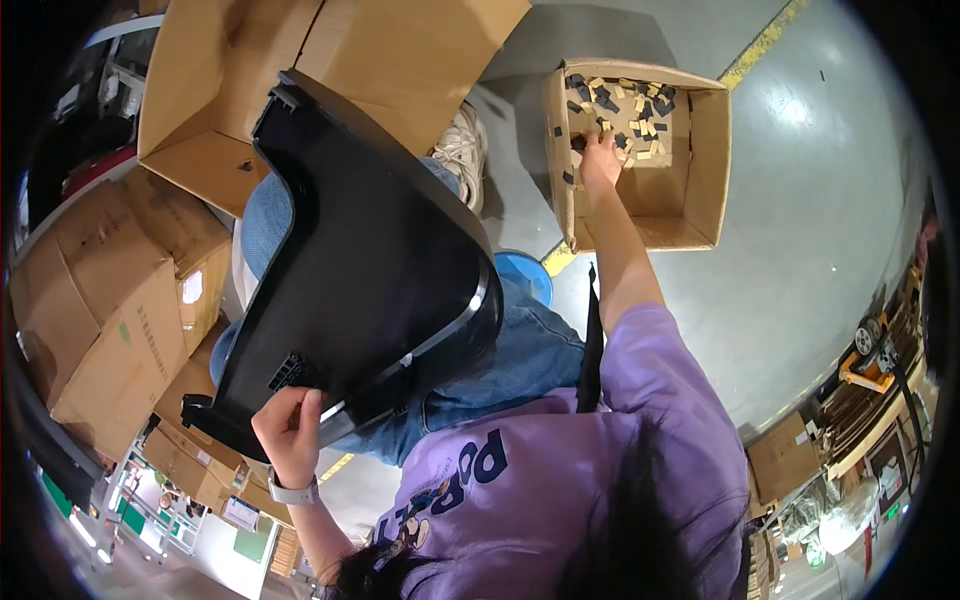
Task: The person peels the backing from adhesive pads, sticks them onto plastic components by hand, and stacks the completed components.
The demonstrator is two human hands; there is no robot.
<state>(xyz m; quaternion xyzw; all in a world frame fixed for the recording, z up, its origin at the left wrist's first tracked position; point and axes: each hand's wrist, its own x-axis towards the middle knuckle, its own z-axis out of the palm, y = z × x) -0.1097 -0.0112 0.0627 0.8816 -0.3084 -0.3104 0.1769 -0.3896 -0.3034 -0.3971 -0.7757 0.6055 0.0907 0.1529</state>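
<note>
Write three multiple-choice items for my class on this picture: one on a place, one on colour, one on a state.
1. Where is the right hand?
A. on the floor
B. inside the open cardboard box
C. on the blue stool

2. What colours are the small pieces in that box?
A. black and tan
B. red and white
C. green only

3. What is the left hand doing?
A. hanging free
B. lying flat on a box
C. gripping the black panel

Key:
1 B, it reaches in among the pieces.
2 A, both colours show.
3 C, its fingers curl over the panel's edge.

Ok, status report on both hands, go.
Left hand grips black panel on lap. Right hand in open carton, on small black and tan pieces; grip unclear. Nothing blocking.
</note>
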